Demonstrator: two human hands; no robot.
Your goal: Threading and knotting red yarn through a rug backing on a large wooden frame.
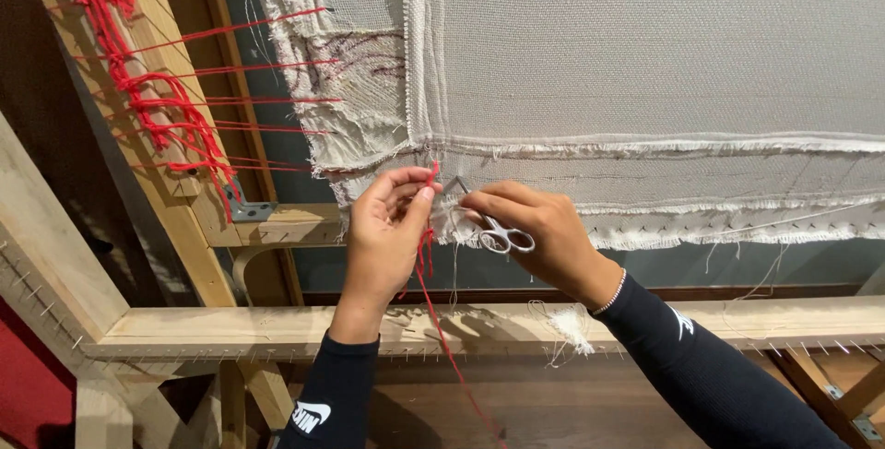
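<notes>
1. The left hand [385,228] sits at the centre of the view, fingers bunched together and pinching a red yarn [430,269] between thumb and fingertips at about 1 o'clock of the palm.
2. From the pinch the yarn runs down toward 5 o'clock, crosses the wooden rail [277,324] and leaves the picture at the bottom edge.
3. The right hand [544,232] is at 3 o'clock of the left hand, just beside it, fingers closed on small silver scissors [493,228].
4. The scissor loops lie under the right fingers; the blades point toward 10 o'clock and end next to the left fingertips and the top of the yarn. Whether the blades are open I cannot tell.
5. Both hands work at the lower edge of a pale cloth [645,53] that fills the view from 11 to 3 o'clock; its hem is frayed, with loose threads hanging.
6. At 9 to 11 o'clock a slanted wooden post [147,182] carries a mass of red lacing [157,89], with strands stretched across to the cloth's left edge.
7. A metal bracket [247,209] sits at the post's joint, at 9 o'clock of the left hand.
8. A tuft of white fluff [572,327] rests on the rail at 6 o'clock of the right hand.
9. Both forearms wear dark sleeves; a thin bracelet [610,294] circles the right wrist.
</notes>
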